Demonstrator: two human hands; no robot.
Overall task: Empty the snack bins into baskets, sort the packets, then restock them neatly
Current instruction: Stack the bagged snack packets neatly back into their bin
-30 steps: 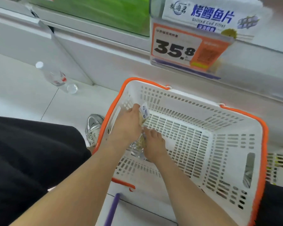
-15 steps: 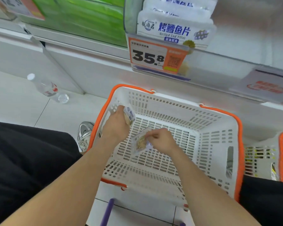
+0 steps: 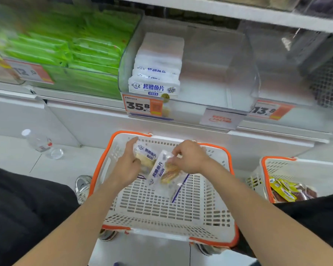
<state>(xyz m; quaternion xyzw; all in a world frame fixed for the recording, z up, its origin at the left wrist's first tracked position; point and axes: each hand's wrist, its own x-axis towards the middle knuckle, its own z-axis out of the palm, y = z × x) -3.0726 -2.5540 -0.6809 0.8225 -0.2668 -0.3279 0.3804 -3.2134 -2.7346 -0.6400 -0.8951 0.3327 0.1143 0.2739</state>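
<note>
White floor tiles carry a slotted white basket (image 3: 161, 208) with an orange rim. Above it, the left hand (image 3: 128, 166) grips one cod-fillet packet (image 3: 145, 153), label up. The right hand (image 3: 188, 158) pinches a second packet (image 3: 161, 176) by its far end, long axis slanting down toward the person. A neighbouring basket (image 3: 277, 167) of snacks sits right, a plastic bottle (image 3: 38, 142) left. Beyond, matching packets (image 3: 155, 87) stack in a clear shelf bin (image 3: 219, 60).

Green packets (image 3: 88, 52) blurred, right basket (image 3: 306, 169) cut off
</note>
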